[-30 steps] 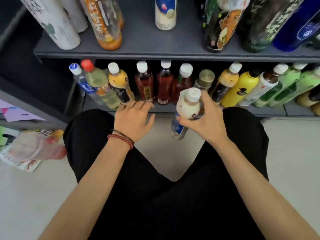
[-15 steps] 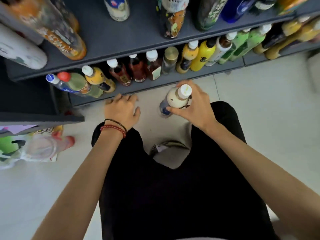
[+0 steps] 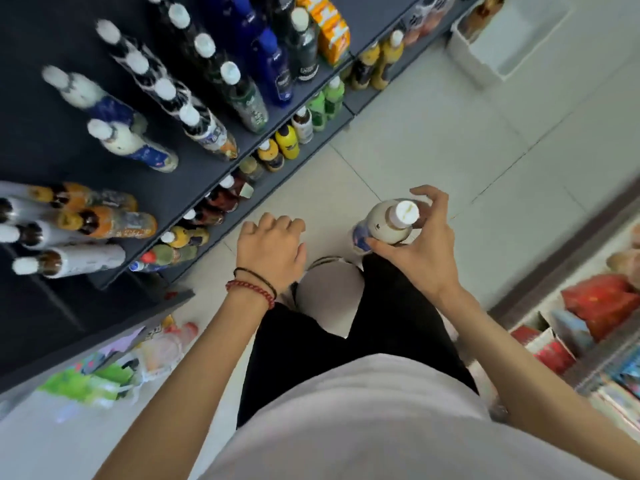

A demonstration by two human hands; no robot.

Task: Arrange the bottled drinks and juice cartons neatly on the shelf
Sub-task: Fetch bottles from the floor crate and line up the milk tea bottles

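The right hand (image 3: 420, 252) grips the cream bottle (image 3: 382, 226) in curled fingers, over open floor (image 3: 433, 133), well off the shelf (image 3: 194, 174) edge. The left hand (image 3: 270, 247) hangs loosely curled, empty.

A cream bottle (image 3: 384, 225) with white cap and blue lower label is resting tilted in the right hand (image 3: 420, 258), well apart from the dark shelf (image 3: 197, 174).

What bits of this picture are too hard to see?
Head view:
- Cream plastic bottle with a white cap: label unreadable, partly covered by the right hand.
- Bottom-row bottles: bodies hidden under the dark grey shelf board.
- White-capped bottles at upper left: smeared by motion blur.
- Red packets: cut off by the right edge.
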